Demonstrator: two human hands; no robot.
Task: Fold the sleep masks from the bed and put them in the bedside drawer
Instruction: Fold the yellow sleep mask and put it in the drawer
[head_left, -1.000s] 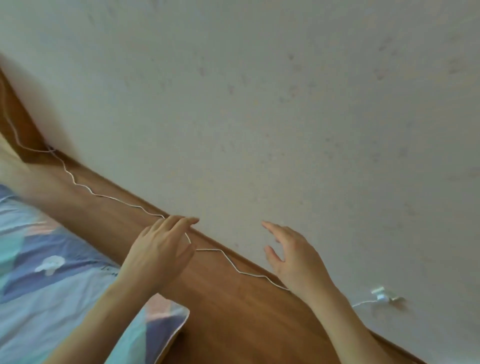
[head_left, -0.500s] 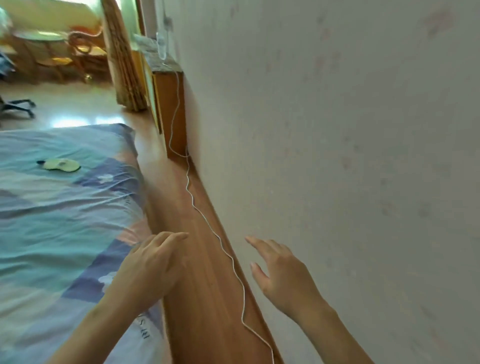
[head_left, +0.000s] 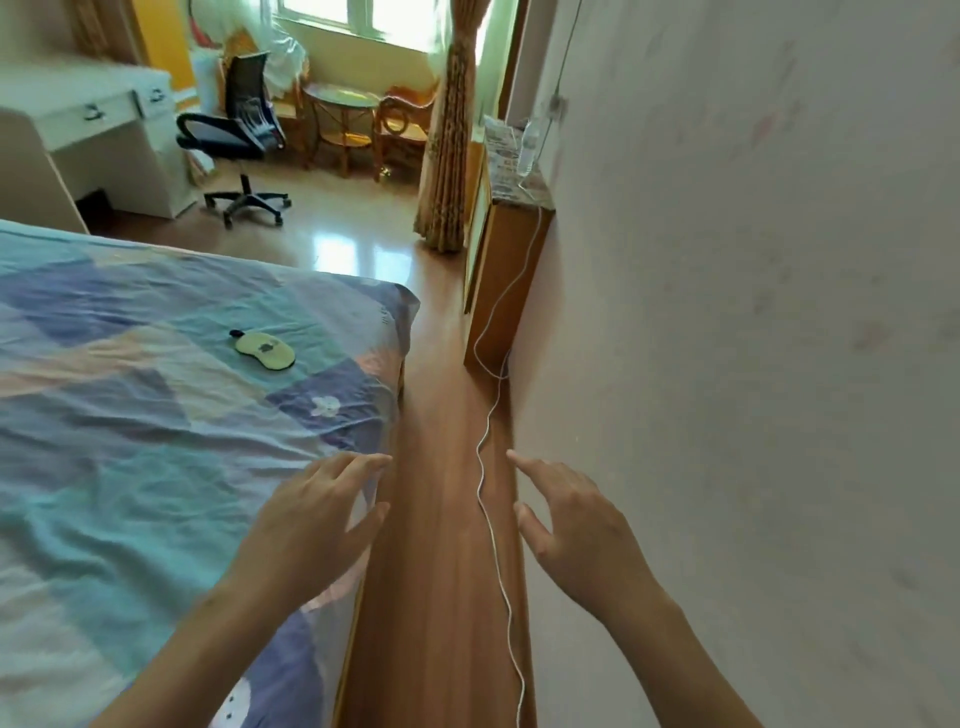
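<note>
Head view, looking along the gap between bed and wall.

Left hand (head_left: 311, 525): raised over the near edge of the bed (head_left: 130, 467), palm down, fingers extended and slightly spread, holding nothing. Whether the fingertips touch the sheet cannot be told.

Right hand (head_left: 571, 530): raised over the strip of wooden floor (head_left: 441, 519) close to the wall (head_left: 753, 364), fingers straight and apart, thumb out, holding nothing.

Sleep mask (head_left: 264, 349): one visible, pale yellow with a dark edge and a dark strap end at its far left. It lies flat and unfolded on the patchwork sheet, well ahead of the left hand, towards the far right corner of the bed.

Bedside cabinet (head_left: 498, 280): wooden, stands against the wall beyond the foot of the gap, well ahead of the right hand. Its drawer front faces away from the camera at a steep angle; whether it is open or closed cannot be told. A clear bottle (head_left: 527, 150) stands on its top.

White cable (head_left: 491, 519): runs along the floor between the two hands, then up the side of the cabinet.

Background: white desk (head_left: 93, 119), black office chair (head_left: 234, 135), round table (head_left: 343, 104), curtain (head_left: 449, 130).
</note>
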